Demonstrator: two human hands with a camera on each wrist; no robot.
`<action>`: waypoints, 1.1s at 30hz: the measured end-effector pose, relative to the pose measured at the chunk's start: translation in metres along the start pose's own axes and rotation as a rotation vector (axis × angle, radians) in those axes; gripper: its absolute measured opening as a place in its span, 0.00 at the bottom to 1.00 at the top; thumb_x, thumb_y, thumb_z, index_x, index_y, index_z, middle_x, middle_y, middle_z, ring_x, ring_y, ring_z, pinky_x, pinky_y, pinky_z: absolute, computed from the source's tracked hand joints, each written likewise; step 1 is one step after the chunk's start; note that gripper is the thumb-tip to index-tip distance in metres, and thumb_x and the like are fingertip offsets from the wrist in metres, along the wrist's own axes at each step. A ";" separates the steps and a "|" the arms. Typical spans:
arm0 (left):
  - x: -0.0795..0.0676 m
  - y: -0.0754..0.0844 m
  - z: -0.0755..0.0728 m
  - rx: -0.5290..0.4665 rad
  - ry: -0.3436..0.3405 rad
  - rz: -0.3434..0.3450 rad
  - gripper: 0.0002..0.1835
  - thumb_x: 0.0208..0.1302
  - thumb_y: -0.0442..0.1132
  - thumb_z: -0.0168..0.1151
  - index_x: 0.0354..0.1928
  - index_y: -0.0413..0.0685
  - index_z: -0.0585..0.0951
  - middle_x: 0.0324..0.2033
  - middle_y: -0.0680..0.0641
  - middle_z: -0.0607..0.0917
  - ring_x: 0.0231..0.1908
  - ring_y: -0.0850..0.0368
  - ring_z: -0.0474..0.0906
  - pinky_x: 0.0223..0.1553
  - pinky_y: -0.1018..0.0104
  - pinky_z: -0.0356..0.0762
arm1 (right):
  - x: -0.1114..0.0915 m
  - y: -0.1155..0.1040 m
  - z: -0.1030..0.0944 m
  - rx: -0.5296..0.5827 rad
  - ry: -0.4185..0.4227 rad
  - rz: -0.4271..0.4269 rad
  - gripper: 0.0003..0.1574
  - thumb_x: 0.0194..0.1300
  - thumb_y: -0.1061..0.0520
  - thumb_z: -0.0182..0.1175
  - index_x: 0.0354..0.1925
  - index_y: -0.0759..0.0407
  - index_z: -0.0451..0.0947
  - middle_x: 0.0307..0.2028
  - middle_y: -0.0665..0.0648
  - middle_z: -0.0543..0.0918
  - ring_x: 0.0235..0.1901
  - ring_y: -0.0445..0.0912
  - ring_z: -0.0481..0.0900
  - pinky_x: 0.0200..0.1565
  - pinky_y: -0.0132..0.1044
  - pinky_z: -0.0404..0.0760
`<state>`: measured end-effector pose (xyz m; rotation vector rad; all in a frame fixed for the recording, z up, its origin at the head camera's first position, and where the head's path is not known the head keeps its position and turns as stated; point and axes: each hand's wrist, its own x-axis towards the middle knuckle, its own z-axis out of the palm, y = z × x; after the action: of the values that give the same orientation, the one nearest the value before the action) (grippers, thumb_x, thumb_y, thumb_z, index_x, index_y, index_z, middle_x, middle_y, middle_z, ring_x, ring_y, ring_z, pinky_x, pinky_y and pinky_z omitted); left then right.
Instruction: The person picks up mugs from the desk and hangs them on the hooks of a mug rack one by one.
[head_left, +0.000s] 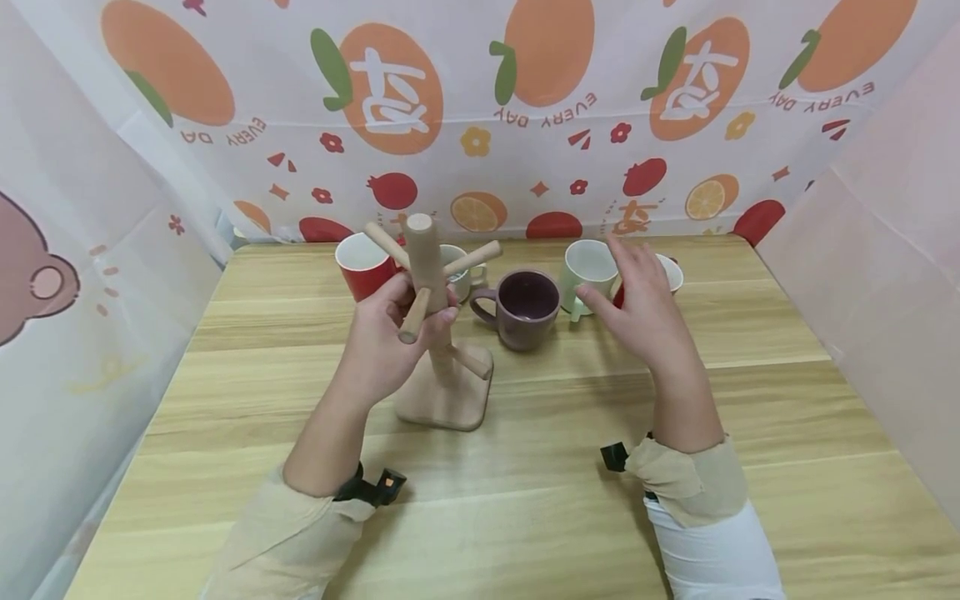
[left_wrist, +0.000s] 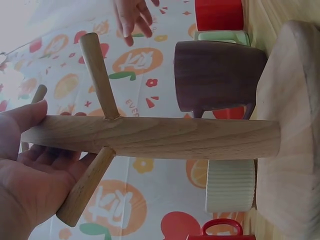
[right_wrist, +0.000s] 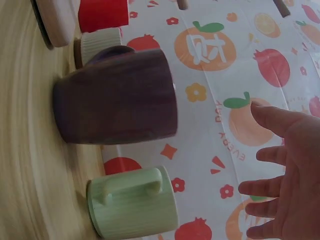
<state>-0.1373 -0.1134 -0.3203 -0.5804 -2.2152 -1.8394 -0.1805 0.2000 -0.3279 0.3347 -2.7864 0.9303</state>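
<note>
A wooden mug tree (head_left: 442, 367) with bare pegs stands on the table (head_left: 525, 500). My left hand (head_left: 408, 321) grips its post (left_wrist: 175, 137) just below the upper pegs, thumb and fingers curled round it. My right hand (head_left: 633, 296) hovers open with fingers spread, just above a light green mug (head_left: 588, 268) and a red mug with a white inside (head_left: 672, 271); it holds nothing. Between the tree and the green mug (right_wrist: 135, 202) a purple mug (head_left: 525, 308) stands upright, and the right hand (right_wrist: 285, 175) is apart from it.
A red mug (head_left: 363, 265) and a cream ribbed mug (head_left: 461, 273) stand behind the tree. The mugs form a row along the table's far side. Printed fruit-pattern sheets wall the table at the back and both sides.
</note>
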 end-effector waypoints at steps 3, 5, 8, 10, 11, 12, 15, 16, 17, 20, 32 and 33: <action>0.001 0.001 0.000 -0.025 -0.040 -0.039 0.18 0.61 0.27 0.65 0.53 0.35 0.74 0.42 0.43 0.82 0.42 0.54 0.79 0.47 0.67 0.81 | -0.001 -0.003 0.005 0.003 -0.010 0.009 0.50 0.64 0.35 0.61 0.76 0.45 0.53 0.69 0.63 0.63 0.69 0.59 0.56 0.63 0.61 0.66; 0.003 0.001 0.001 -0.023 -0.064 -0.060 0.19 0.62 0.27 0.64 0.54 0.36 0.73 0.43 0.41 0.81 0.44 0.53 0.78 0.48 0.64 0.80 | -0.001 -0.006 0.009 0.004 -0.019 0.013 0.50 0.64 0.36 0.62 0.76 0.45 0.54 0.68 0.62 0.64 0.67 0.59 0.57 0.61 0.61 0.68; 0.008 0.000 0.003 -0.015 -0.087 -0.087 0.18 0.65 0.29 0.62 0.54 0.37 0.72 0.46 0.39 0.79 0.46 0.51 0.77 0.50 0.59 0.78 | -0.001 -0.011 0.015 -0.013 -0.027 -0.009 0.50 0.63 0.35 0.63 0.75 0.45 0.56 0.70 0.60 0.63 0.69 0.59 0.56 0.63 0.61 0.67; 0.010 -0.002 0.006 -0.004 -0.091 -0.107 0.16 0.66 0.30 0.60 0.53 0.38 0.71 0.47 0.38 0.77 0.46 0.50 0.75 0.49 0.57 0.77 | 0.000 -0.014 0.019 -0.020 -0.034 -0.031 0.50 0.62 0.36 0.64 0.75 0.46 0.57 0.70 0.59 0.63 0.70 0.58 0.56 0.65 0.59 0.66; 0.011 -0.002 0.008 0.000 -0.090 -0.117 0.14 0.67 0.31 0.59 0.53 0.38 0.70 0.47 0.38 0.77 0.45 0.50 0.75 0.48 0.56 0.77 | 0.000 -0.015 0.022 -0.028 -0.037 -0.041 0.50 0.62 0.36 0.64 0.75 0.46 0.57 0.70 0.58 0.64 0.70 0.57 0.57 0.65 0.58 0.66; 0.012 -0.003 0.009 0.002 -0.086 -0.124 0.13 0.68 0.32 0.59 0.51 0.39 0.70 0.46 0.39 0.76 0.44 0.49 0.75 0.47 0.56 0.76 | 0.001 -0.016 0.024 -0.036 -0.042 -0.050 0.50 0.62 0.36 0.64 0.75 0.46 0.57 0.70 0.58 0.64 0.70 0.57 0.57 0.66 0.58 0.66; 0.011 -0.005 0.014 0.022 -0.057 -0.115 0.13 0.68 0.37 0.60 0.48 0.40 0.70 0.40 0.41 0.75 0.39 0.49 0.74 0.42 0.57 0.74 | 0.003 -0.021 0.032 -0.058 -0.066 -0.073 0.51 0.60 0.35 0.65 0.74 0.48 0.59 0.70 0.59 0.64 0.70 0.57 0.57 0.66 0.57 0.67; 0.011 -0.006 0.015 0.034 -0.041 -0.107 0.13 0.68 0.39 0.61 0.47 0.41 0.70 0.37 0.42 0.74 0.38 0.49 0.73 0.40 0.57 0.74 | 0.004 -0.022 0.035 -0.067 -0.079 -0.082 0.51 0.60 0.35 0.65 0.74 0.48 0.59 0.70 0.59 0.64 0.70 0.58 0.57 0.65 0.58 0.67; 0.011 -0.007 0.016 0.041 -0.028 -0.103 0.13 0.68 0.41 0.61 0.46 0.41 0.70 0.36 0.43 0.74 0.37 0.50 0.73 0.39 0.58 0.73 | 0.006 -0.024 0.038 -0.080 -0.092 -0.094 0.51 0.59 0.34 0.66 0.74 0.48 0.60 0.70 0.60 0.64 0.70 0.58 0.57 0.65 0.58 0.67; 0.010 -0.008 0.017 0.067 0.001 -0.091 0.14 0.68 0.45 0.62 0.43 0.43 0.71 0.32 0.45 0.73 0.36 0.53 0.71 0.36 0.60 0.71 | 0.013 -0.030 0.047 -0.126 -0.127 -0.133 0.52 0.57 0.33 0.67 0.73 0.47 0.61 0.70 0.61 0.64 0.69 0.59 0.59 0.63 0.60 0.69; 0.015 -0.012 0.018 0.110 -0.023 -0.049 0.18 0.68 0.54 0.59 0.34 0.45 0.72 0.24 0.45 0.73 0.28 0.52 0.70 0.29 0.60 0.69 | 0.047 -0.048 0.082 -0.405 -0.347 -0.143 0.55 0.53 0.27 0.66 0.74 0.39 0.59 0.72 0.60 0.59 0.69 0.61 0.58 0.59 0.64 0.70; 0.016 -0.012 0.018 0.104 -0.032 -0.023 0.18 0.69 0.53 0.59 0.32 0.45 0.72 0.23 0.45 0.73 0.27 0.52 0.70 0.28 0.60 0.69 | 0.049 -0.049 0.084 -0.407 -0.363 -0.127 0.56 0.53 0.27 0.66 0.74 0.39 0.58 0.72 0.60 0.58 0.68 0.62 0.58 0.58 0.64 0.71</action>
<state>-0.1549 -0.0948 -0.3285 -0.5700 -2.3311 -1.7250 -0.2227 0.1032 -0.3548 0.6587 -3.1352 0.2791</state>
